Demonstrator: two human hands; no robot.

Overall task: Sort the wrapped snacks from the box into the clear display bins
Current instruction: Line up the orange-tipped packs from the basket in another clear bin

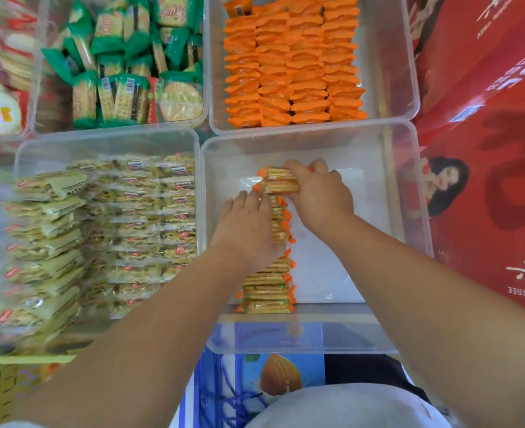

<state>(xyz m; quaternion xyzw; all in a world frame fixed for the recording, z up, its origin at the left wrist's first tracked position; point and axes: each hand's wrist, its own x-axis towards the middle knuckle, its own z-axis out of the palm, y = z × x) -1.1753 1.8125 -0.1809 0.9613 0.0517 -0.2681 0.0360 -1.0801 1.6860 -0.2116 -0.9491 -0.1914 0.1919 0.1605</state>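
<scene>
A row of orange-ended cracker packs [268, 288] stands on edge in the near right clear bin [363, 140], running from its front wall toward the middle. My left hand [248, 227] lies flat on the row with fingers spread, pressing it. My right hand [319, 189] grips a small bundle of the same cracker packs [281, 180] at the far end of the row. The rest of this bin's floor is bare white.
A far right bin [390, 57] holds rows of orange packs. A far left bin [43, 97] holds green-wrapped crackers, a near left bin [106, 140] yellow-wrapped packs. Red cartons [486, 118] stand at the right. A blue almond-print box [273, 375] lies below.
</scene>
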